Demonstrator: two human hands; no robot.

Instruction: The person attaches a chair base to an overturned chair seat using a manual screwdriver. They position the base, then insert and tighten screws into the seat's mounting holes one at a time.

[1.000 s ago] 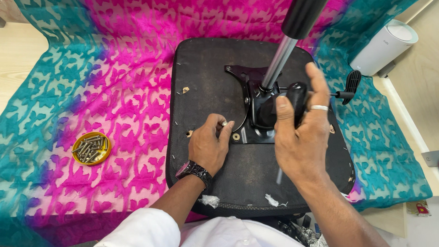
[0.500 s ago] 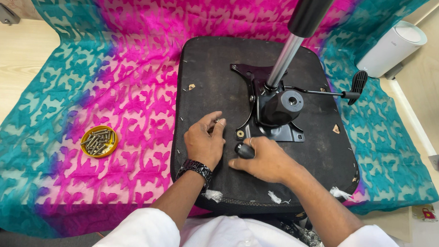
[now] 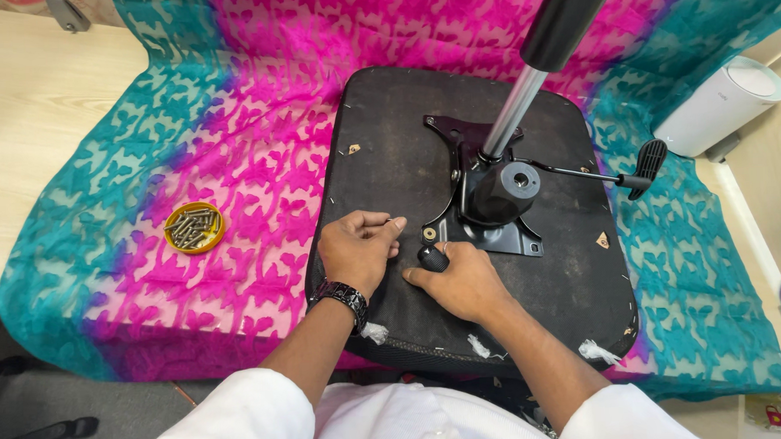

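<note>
Holding a small black knob (image 3: 432, 258) in my right hand (image 3: 464, 282), grip closed round it, lower centre of frame, just below the metal mounting plate (image 3: 486, 216). Knob axis unclear. Left hand (image 3: 357, 249) rests loosely curled on the rough black seat underside (image 3: 388, 159). Steel column (image 3: 512, 111) points upper right.

Bright, even light; sharp, soft shadows
</note>
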